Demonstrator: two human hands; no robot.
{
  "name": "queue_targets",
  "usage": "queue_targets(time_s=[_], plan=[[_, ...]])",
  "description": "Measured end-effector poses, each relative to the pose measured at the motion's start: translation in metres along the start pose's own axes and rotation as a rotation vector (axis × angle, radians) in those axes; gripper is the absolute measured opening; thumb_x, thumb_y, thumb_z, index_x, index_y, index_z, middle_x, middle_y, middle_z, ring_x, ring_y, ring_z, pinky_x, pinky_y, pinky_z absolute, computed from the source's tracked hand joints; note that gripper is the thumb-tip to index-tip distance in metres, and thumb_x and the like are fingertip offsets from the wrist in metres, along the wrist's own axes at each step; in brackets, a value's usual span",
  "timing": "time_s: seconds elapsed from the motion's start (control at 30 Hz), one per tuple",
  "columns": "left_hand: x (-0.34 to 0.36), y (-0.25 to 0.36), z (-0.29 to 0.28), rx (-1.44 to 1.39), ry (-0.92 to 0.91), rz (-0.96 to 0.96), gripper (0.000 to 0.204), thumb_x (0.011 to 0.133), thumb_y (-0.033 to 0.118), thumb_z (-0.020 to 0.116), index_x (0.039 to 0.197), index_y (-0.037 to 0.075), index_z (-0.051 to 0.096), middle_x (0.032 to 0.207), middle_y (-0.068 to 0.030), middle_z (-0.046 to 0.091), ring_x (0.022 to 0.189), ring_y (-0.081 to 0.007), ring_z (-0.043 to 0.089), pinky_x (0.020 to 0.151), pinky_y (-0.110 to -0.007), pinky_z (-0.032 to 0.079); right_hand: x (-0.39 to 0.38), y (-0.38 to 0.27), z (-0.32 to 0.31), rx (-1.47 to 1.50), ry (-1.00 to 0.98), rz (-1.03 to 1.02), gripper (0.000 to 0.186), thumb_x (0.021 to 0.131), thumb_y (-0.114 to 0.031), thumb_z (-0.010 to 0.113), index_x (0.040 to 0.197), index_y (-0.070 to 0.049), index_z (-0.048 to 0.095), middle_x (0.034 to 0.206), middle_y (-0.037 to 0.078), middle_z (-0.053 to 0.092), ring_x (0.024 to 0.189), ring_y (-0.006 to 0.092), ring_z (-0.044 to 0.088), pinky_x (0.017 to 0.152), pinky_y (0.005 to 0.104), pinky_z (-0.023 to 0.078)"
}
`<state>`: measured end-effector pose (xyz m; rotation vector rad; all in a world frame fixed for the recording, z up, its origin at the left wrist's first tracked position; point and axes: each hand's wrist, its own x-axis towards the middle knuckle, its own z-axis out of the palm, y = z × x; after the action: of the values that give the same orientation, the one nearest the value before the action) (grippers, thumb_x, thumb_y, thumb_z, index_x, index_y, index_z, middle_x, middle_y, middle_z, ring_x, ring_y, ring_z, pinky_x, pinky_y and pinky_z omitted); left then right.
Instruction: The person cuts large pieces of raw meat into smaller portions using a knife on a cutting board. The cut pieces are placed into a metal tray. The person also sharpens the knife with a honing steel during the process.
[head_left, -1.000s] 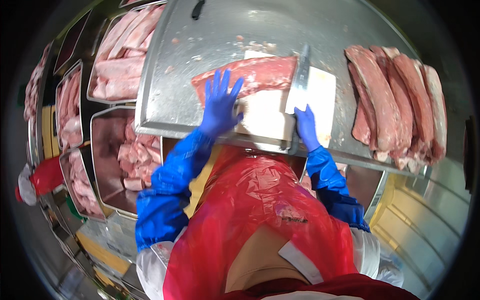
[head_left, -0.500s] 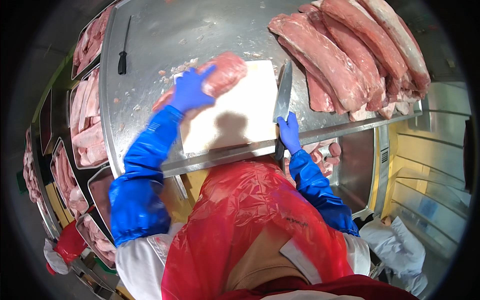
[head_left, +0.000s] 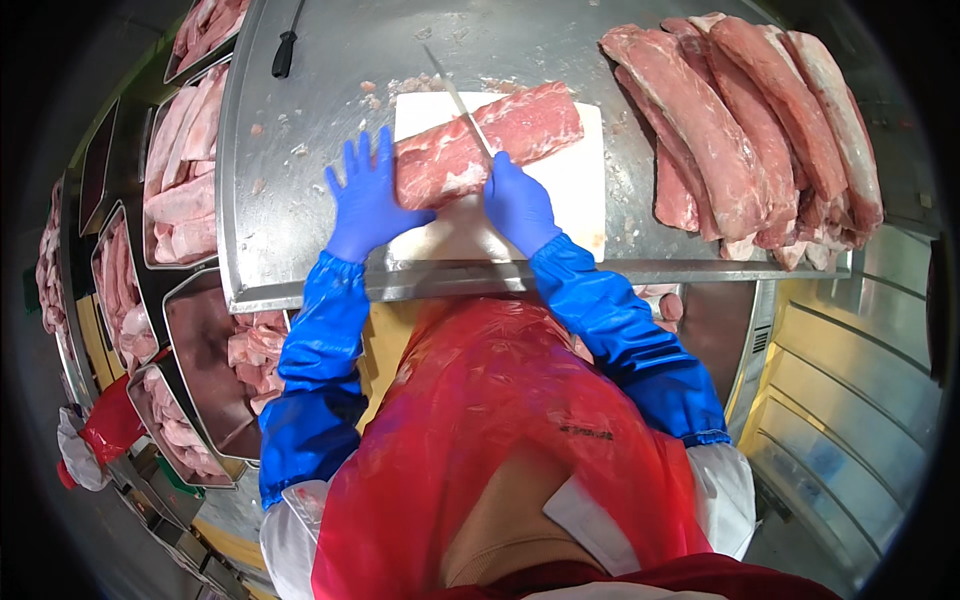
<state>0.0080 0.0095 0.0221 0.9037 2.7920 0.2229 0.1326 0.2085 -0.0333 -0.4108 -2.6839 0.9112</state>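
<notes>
A boneless pork loin piece (head_left: 535,122) lies slantwise across the white cutting board (head_left: 585,190). My left hand (head_left: 366,205), in a blue glove, is open with its fingers spread, its thumb against the loin's left end. Gloved as well, my right hand (head_left: 518,205) is closed round the handle of a knife (head_left: 462,108), and the handle is hidden in the fist. The blade crosses over the top of the meat and points away, up and to the left. Whether its edge is into the meat I cannot tell.
Several long pork loins (head_left: 735,130) are piled on the right of the steel table (head_left: 310,200). A black-handled sharpening steel (head_left: 285,55) lies at the far left. Meat-filled trays (head_left: 180,210) stand left of the table. Another person in red (head_left: 110,425) is at the lower left.
The loin piece now rests across the board, and my left hand has let go of its top. My right hand has brought the knife from the board's right side over the meat.
</notes>
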Motion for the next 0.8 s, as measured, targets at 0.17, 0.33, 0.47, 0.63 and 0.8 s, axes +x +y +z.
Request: queue_targets(time_s=[0.17,0.33,0.47,0.63,0.8], plan=[[0.034,0.015,0.036,-0.006,-0.106,0.063,0.131,0.055,0.057,0.085,0.155,0.009,0.015,0.154,-0.0259,0.025,0.144,-0.0450,0.020,0.110,-0.071,0.014,-0.044,-0.031,-0.046,-0.165,-0.426,0.246,0.020,0.091,-0.016,0.052,0.108,-0.004,0.050,0.086,0.022,0.065,0.080,0.0412,0.064,0.068,0.0496,0.050],[0.036,0.032,0.037,-0.033,-0.077,0.120,0.123,0.052,0.046,0.087,0.150,0.006,0.024,0.140,-0.0226,0.042,0.130,-0.0398,0.040,0.105,-0.067,0.027,-0.021,-0.002,-0.020,-0.092,-0.398,0.179,0.029,0.099,-0.021,0.038,0.120,-0.004,0.051,0.096,0.023,0.067,0.092,0.0410,0.064,0.080,0.0489,0.050],[0.043,0.047,0.037,0.061,0.037,0.129,0.118,0.052,0.044,0.085,0.149,0.008,0.029,0.136,-0.0210,0.047,0.123,-0.0393,0.048,0.100,-0.062,0.036,0.013,0.029,0.025,-0.053,-0.355,0.231,0.035,0.101,-0.025,0.033,0.126,-0.006,0.052,0.103,0.022,0.067,0.095,0.0415,0.063,0.083,0.0490,0.050],[0.093,0.005,0.010,-0.290,-0.040,0.067,0.100,0.062,0.043,0.081,0.145,0.005,0.039,0.129,-0.0242,0.055,0.119,-0.0376,0.055,0.100,-0.044,0.044,-0.051,0.037,-0.016,-0.053,-0.517,0.303,0.031,0.097,-0.023,0.043,0.121,-0.006,0.050,0.100,0.024,0.066,0.091,0.0439,0.063,0.079,0.0520,0.049],[0.174,-0.067,-0.015,-1.430,-0.589,-0.374,0.059,0.077,0.029,0.067,0.127,0.000,0.058,0.115,-0.0174,0.066,0.103,-0.0285,0.066,0.096,-0.039,0.050,-0.145,0.066,-0.110,0.226,-0.455,0.217,0.023,0.093,-0.022,0.056,0.109,-0.006,0.051,0.083,0.022,0.065,0.070,0.0370,0.065,0.061,0.0472,0.051]])
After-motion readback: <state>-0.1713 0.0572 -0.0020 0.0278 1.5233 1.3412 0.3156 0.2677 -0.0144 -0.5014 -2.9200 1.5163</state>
